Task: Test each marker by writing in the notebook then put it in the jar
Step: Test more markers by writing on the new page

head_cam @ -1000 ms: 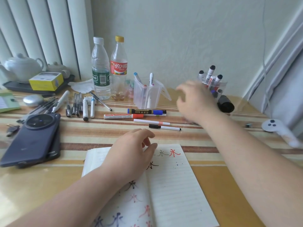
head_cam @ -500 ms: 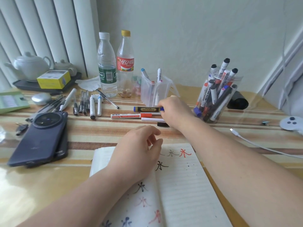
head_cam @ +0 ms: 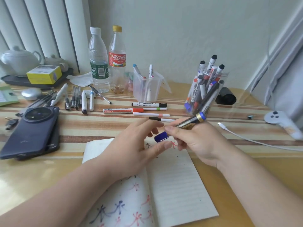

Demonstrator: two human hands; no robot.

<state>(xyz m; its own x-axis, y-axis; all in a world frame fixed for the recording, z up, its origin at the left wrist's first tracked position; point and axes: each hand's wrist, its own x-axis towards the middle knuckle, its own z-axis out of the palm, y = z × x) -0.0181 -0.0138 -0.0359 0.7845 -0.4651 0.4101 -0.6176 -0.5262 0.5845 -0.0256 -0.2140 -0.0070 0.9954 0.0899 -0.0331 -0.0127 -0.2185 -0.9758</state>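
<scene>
Right hand [head_cam: 196, 141] grips marker [head_cam: 186, 124] by barrel, slanted above notebook [head_cam: 177, 185], blue cap [head_cam: 161, 136] aimed at left hand [head_cam: 136, 145], likely for uncapping. Left hand spread, thumb and fingers apart beside cap, not yet gripping. Notebook open below, ready for test stroke. Jar [head_cam: 205, 89] back right, within reach, crowded with markers.

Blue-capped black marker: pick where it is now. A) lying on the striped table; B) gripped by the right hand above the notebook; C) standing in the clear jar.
B: the right hand grips the blue-capped black marker above the open lined paper notebook.
</scene>
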